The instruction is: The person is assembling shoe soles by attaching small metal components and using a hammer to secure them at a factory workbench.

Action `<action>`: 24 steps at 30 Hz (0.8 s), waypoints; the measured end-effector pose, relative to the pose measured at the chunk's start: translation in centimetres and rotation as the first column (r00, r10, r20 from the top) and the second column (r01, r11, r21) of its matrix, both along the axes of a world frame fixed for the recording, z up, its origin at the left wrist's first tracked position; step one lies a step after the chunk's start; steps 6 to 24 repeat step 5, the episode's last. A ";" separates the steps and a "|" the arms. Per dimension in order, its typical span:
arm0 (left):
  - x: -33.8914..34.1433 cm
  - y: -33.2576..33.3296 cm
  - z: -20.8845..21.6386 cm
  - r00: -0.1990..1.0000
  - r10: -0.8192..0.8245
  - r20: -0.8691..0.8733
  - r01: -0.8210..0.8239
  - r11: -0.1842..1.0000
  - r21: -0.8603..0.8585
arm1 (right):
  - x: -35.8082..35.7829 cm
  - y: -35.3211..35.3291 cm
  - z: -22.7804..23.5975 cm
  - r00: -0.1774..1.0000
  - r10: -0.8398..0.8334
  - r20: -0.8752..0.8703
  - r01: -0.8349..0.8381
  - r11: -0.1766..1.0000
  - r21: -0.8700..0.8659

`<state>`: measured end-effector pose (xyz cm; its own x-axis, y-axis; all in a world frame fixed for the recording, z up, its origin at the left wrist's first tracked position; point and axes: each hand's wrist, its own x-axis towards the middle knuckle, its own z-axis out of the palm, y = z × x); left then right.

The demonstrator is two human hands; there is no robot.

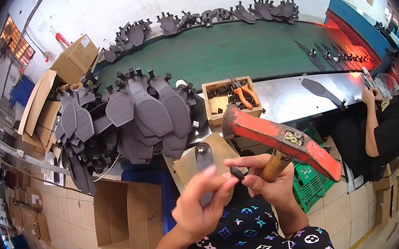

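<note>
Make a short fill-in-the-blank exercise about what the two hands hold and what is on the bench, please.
1. The right hand grips a hammer whose head is painted ____.
2. The left hand and the right hand pinch a small ____ piece between their fingertips.
3. The pliers with orange handles lie in a ____ box.
4. The conveyor belt behind the bench is ____.

Missing words: red; dark; wooden; green

Shoe factory workshop: green conveyor belt (231, 53) far, dark sole pieces (135, 116) piled left, cardboard boxes (75, 57), tool tray (231, 99).
</note>
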<state>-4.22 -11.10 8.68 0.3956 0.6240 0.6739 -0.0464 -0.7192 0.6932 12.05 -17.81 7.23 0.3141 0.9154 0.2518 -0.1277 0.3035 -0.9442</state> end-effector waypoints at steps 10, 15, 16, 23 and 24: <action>-1.1 0.2 -1.4 0.998 0.027 -0.055 -0.006 0.933 0.359 | -0.4 -0.5 -1.4 0.997 0.064 -0.041 -0.060 0.994 0.088; -1.1 0.2 -1.4 0.998 0.027 -0.055 -0.006 0.933 0.359 | -0.4 -0.5 -1.4 0.997 0.064 -0.041 -0.060 0.994 0.088; -1.1 0.2 -1.4 0.998 0.027 -0.055 -0.006 0.933 0.359 | -0.4 -0.5 -1.4 0.997 0.064 -0.041 -0.060 0.994 0.088; -1.1 0.2 -1.4 0.998 0.027 -0.055 -0.006 0.933 0.359 | -0.4 -0.5 -1.4 0.997 0.064 -0.041 -0.060 0.994 0.088; -1.1 0.2 -1.4 0.998 0.027 -0.055 -0.006 0.933 0.359 | -0.4 -0.5 -1.4 0.997 0.064 -0.041 -0.060 0.994 0.088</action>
